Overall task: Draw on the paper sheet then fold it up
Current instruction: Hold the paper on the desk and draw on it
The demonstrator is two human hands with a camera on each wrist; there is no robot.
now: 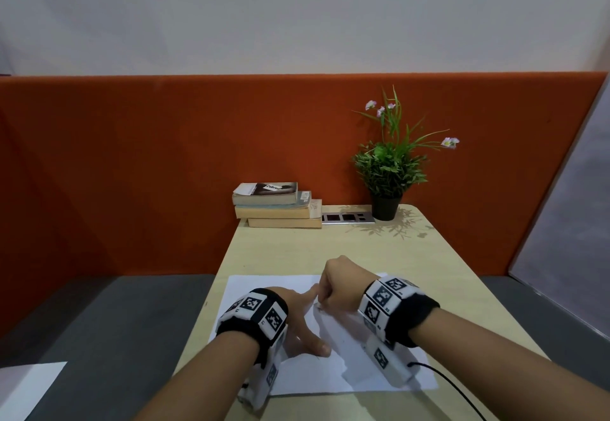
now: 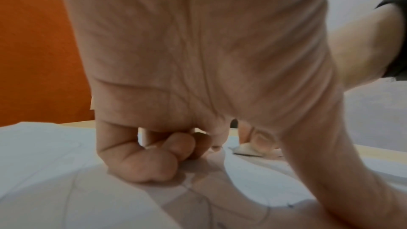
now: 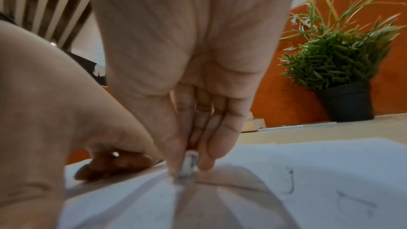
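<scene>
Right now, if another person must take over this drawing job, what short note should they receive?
Left hand: rests on the paper sheet and holds it down, thumb and forefinger spread, other fingers curled under.
Right hand: pinches a small white eraser-like piece whose tip is on the sheet.
The sheet lies flat on the table, near its front edge.
Done: some faint pencil marks are on the sheet.
Left: finish the drawing, then fold the sheet; no fold is visible yet.

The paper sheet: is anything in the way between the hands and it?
Nothing visible: the left hand presses directly on the paper sheet, and the right hand touches a small drawing tool to it.
</scene>
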